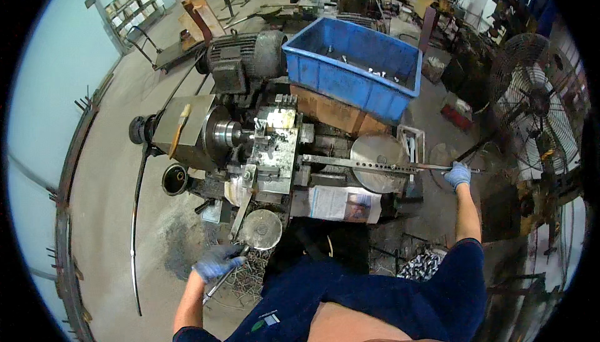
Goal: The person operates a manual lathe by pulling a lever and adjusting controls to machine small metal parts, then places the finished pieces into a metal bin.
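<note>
My right hand [458,175], in a blue-grey work glove, is closed round the outer part of a long metal lever [430,167]. That lever joins a flat bar with a row of holes, which runs across a round metal disc [378,162] to the machine's slide [275,154]. Low on the left, my gloved left hand [219,264] is wrapped over a second metal lever [215,289], slanting down from a smaller round disc [261,229]. Its fingers are slightly blurred. Left of the slide, the machine's spindle [226,134] faces it; whether a workpiece sits there is too small to tell.
Behind the slide stands a blue bin [353,85] with a few bolt-like pieces. A motor [247,60] is at its left, a caged fan [537,95] far right. A brush [180,130] lies on the headstock. Metal shavings [250,279] and shiny small parts [422,266] lie low down.
</note>
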A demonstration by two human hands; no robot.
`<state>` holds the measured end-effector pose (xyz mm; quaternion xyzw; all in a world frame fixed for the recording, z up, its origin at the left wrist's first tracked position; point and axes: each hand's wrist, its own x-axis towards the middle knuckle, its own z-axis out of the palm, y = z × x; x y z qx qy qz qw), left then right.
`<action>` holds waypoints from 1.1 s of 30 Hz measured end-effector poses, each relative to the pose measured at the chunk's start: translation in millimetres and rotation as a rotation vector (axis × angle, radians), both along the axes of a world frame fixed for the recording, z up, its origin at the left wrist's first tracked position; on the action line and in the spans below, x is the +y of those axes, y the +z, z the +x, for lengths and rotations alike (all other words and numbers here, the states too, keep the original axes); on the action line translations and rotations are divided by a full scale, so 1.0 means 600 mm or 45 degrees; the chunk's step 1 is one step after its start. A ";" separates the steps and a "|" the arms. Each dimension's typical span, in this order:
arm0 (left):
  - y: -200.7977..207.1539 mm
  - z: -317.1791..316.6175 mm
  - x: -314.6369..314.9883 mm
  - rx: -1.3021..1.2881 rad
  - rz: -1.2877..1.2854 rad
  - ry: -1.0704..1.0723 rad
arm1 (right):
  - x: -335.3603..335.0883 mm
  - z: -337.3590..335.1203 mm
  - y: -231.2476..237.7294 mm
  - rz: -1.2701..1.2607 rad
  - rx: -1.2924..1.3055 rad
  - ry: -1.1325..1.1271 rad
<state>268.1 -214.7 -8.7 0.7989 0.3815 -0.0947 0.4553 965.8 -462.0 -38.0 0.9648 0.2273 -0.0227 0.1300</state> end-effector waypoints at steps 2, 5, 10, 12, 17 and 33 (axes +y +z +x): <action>0.005 0.018 -0.015 0.094 0.104 -0.048 | -0.035 -0.018 -0.006 0.052 0.027 0.022; -0.052 0.008 -0.019 0.218 0.158 -0.051 | -0.086 -0.070 -0.032 0.173 -0.030 0.054; -0.073 0.016 -0.017 0.371 0.119 0.010 | -0.177 -0.150 -0.079 0.180 -0.005 -0.127; -0.065 0.017 -0.019 0.209 0.135 0.026 | -0.171 -0.189 -0.070 0.158 0.043 -0.214; -0.086 0.011 -0.019 0.217 0.150 0.090 | -0.165 -0.255 -0.051 0.185 0.071 -0.373; -0.090 -0.033 0.003 0.023 -0.424 0.185 | -0.146 -0.258 -0.069 0.302 -0.145 -0.114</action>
